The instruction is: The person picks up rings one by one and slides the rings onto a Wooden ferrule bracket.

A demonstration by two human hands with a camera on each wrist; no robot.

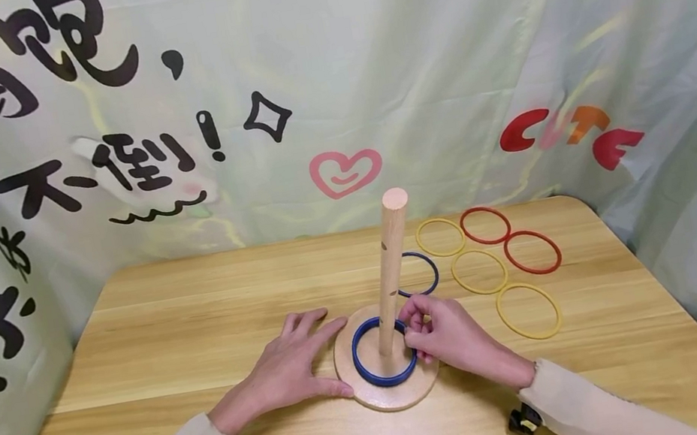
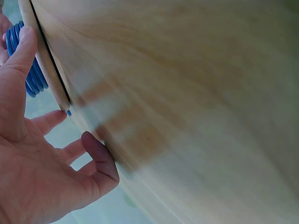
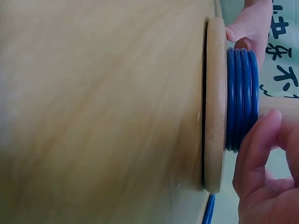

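A round wooden base (image 1: 396,396) with an upright wooden peg (image 1: 391,271) stands on the table. Several blue rings (image 3: 241,93) lie stacked flat around the peg's foot. My right hand (image 1: 452,334) pinches the right edge of the top blue ring, thumb and fingertips close together; other fingers are curled. On the opposite side my left hand (image 1: 283,368) rests on the table with fingers spread, thumb and index fingertip at the base's rim. In the left wrist view, the left hand's palm (image 2: 42,163) shows beside the base.
Behind the base lies one loose blue ring (image 1: 436,276). To the right are yellow rings (image 1: 505,269) and two red rings (image 1: 560,256), flat on the wooden table (image 1: 196,295). A printed curtain (image 1: 421,69) hangs at the table's back and sides.
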